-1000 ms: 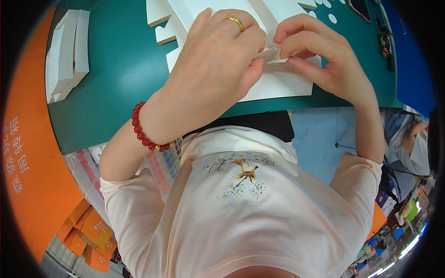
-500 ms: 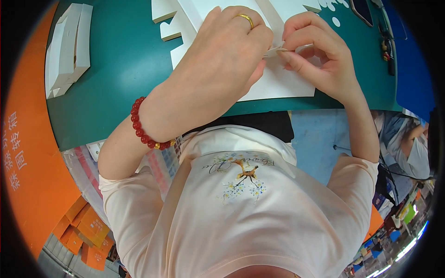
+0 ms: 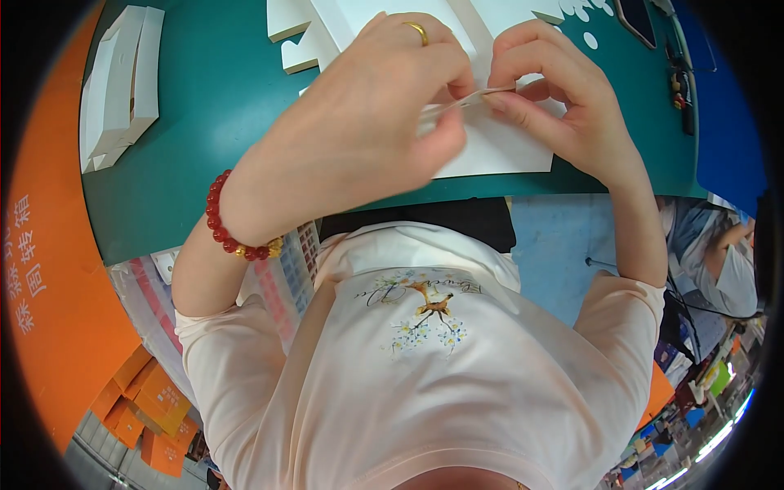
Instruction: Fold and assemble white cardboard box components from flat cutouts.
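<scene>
A thin pale strip [image 3: 472, 100], too narrow to name, spans the gap between my two hands. My right hand [image 3: 563, 90] pinches its right end between thumb and bent fingers. My left hand [image 3: 367, 106], with a gold ring and a red bead bracelet, is held over its other end. There the thumb is blurred and stands a little off the curled index finger, and the strip runs on out of sight beneath the hand. Whether the left fingers grip it, I cannot tell. Under both hands lies a flat white cardboard sheet [image 3: 498, 155] with cut and folded edges.
A folded white carton [image 3: 122, 82] stands on the green tabletop [image 3: 204, 106] at the left. Small white cut-outs [image 3: 591, 40], a phone [image 3: 636, 20] and a dark pen-like tool [image 3: 684, 94] lie at the far right. Orange boxes [image 3: 159, 400] are at lower left.
My left hand has shifted left and its thumb has parted from the index finger. More of the strip shows between the hands. My right hand keeps its pinch, nearly in place.
</scene>
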Demonstrator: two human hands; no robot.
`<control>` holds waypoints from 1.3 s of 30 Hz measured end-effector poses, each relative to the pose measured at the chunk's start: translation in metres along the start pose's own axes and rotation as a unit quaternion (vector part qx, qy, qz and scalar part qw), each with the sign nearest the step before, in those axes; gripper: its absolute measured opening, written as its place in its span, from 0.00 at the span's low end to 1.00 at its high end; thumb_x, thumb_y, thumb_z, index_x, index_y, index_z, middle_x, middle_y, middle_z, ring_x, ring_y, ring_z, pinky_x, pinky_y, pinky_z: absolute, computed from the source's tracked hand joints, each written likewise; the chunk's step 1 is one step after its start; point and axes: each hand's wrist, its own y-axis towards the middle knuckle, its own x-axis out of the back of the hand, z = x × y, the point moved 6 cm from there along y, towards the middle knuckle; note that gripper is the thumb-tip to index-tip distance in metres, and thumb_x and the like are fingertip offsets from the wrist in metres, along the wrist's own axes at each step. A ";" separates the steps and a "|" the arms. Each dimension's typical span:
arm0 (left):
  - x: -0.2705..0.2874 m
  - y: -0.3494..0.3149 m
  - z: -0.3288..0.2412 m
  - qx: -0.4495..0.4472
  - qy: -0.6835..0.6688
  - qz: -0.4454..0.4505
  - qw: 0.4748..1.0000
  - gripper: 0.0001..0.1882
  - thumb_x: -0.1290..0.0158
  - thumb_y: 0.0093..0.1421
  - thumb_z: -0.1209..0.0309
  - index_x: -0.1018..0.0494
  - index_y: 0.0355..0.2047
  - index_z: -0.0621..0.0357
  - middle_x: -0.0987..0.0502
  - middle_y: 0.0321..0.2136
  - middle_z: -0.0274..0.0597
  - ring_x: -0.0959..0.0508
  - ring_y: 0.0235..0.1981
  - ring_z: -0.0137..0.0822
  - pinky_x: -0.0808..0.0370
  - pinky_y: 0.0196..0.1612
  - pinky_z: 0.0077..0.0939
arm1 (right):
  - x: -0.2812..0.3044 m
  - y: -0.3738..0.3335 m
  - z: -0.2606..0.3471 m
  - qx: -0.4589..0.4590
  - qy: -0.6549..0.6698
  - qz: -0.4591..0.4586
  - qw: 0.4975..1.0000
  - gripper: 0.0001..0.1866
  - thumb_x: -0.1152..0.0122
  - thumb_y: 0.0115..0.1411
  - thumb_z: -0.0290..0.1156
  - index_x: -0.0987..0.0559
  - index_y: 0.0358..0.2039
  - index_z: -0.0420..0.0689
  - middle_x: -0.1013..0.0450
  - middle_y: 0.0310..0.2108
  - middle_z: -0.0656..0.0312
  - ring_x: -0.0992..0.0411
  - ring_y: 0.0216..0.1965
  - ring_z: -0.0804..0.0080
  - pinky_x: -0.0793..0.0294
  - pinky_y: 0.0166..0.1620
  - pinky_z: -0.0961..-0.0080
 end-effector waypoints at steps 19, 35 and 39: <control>-0.005 0.004 -0.002 0.018 0.133 -0.002 0.991 0.13 0.41 0.48 0.80 0.32 0.33 0.63 0.33 0.37 0.52 0.31 0.43 0.50 0.31 0.46 0.36 | -0.007 0.008 0.002 -0.088 -0.017 0.038 0.995 0.10 0.39 0.57 0.18 0.27 0.38 0.45 0.30 0.36 0.67 0.28 0.39 0.75 0.23 0.39 0.81; -0.004 0.001 0.010 0.048 0.108 0.006 0.993 0.15 0.39 0.49 0.80 0.33 0.35 0.64 0.33 0.38 0.52 0.32 0.45 0.50 0.31 0.48 0.34 | -0.013 0.021 -0.014 0.292 0.307 -0.074 0.903 0.06 0.32 0.56 0.22 0.19 0.34 0.42 0.30 0.40 0.62 0.28 0.39 0.74 0.24 0.35 0.84; -0.004 0.004 0.004 0.052 0.104 0.024 0.993 0.16 0.39 0.50 0.79 0.33 0.37 0.63 0.33 0.39 0.52 0.32 0.46 0.50 0.32 0.49 0.35 | -0.010 0.017 -0.021 0.409 0.196 -0.123 0.883 0.07 0.31 0.55 0.21 0.18 0.35 0.44 0.29 0.38 0.62 0.29 0.37 0.75 0.28 0.33 0.87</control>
